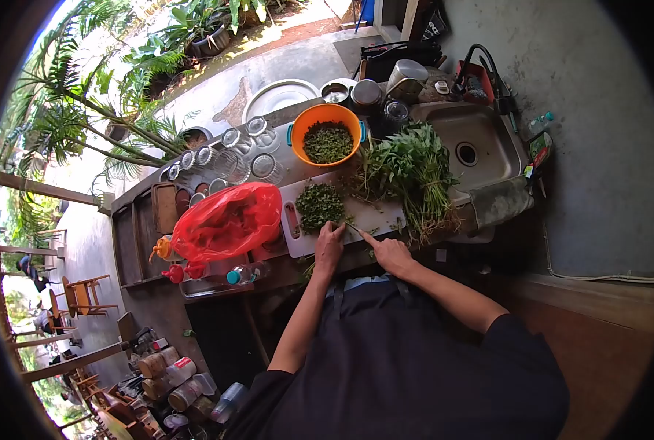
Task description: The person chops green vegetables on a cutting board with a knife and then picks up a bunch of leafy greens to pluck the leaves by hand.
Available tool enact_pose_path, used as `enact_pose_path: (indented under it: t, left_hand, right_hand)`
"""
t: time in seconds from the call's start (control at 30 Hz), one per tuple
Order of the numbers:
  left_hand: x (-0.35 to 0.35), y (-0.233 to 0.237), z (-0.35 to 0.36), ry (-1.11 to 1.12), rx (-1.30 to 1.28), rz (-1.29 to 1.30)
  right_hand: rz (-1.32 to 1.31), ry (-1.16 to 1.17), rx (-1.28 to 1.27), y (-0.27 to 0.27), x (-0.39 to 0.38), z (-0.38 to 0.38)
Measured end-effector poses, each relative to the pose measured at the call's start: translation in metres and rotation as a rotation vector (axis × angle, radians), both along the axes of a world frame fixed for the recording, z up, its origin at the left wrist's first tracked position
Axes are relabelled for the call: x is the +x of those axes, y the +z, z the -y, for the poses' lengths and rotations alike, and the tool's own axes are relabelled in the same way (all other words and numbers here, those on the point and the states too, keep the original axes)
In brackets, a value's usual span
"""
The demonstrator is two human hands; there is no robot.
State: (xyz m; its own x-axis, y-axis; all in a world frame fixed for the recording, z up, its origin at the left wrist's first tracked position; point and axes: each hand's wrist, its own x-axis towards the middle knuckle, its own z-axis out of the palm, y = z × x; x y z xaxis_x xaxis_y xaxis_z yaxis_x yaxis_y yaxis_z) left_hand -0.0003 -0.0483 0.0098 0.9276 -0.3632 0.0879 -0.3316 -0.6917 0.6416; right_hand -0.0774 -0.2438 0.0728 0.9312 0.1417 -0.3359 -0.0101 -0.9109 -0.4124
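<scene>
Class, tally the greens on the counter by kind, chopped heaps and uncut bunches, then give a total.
Chopped heaps: 2, in the orange bowl and on the white cutting board
Uncut bunches: 1, beside the sink
Total: 3

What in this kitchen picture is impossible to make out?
1. Head view: what the right hand holds is too small to tell; only a thin sliver points toward the left hand.
2. Head view: contents of the red bag, hidden by its plastic.
3. Head view: near edge of the cutting board, covered by both hands.
4. Head view: labels on the jars, tiny and lens-warped.
</scene>
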Motion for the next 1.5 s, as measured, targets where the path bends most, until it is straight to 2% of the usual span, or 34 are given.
enact_pose_path:
  t: [0.3,0.37,0.77,1.07,1.17,1.37,1.5]
  left_hand:
    - [-0.003,0.009,0.002,-0.003,0.012,0.007]
    - [-0.004,0.01,0.001,0.04,0.036,-0.006]
    - [-0.004,0.008,0.0,0.068,-0.005,-0.038]
    - [-0.002,0.009,0.0,0.061,-0.022,-0.025]
    - [-0.001,0.007,0.0,0.053,-0.02,-0.043]
    - [-0.001,0.003,-0.001,0.047,-0.023,-0.036]
    - [0.0,0.001,-0.003,0.044,-0.021,-0.036]
  right_hand:
    - [0.012,0.027,0.01,-0.036,0.002,0.005]
    - [0.101,0.034,0.026,-0.043,0.001,0.006]
    - [0.032,0.046,-0.057,-0.024,-0.001,0.017]
    - [-0.065,0.018,-0.019,0.017,0.003,0.002]
    - [0.013,0.048,-0.023,0.007,0.004,0.004]
    - [-0.024,0.042,-0.001,0.009,0.01,0.001]
    - [-0.013,0.047,-0.01,-0.011,0.006,0.001]
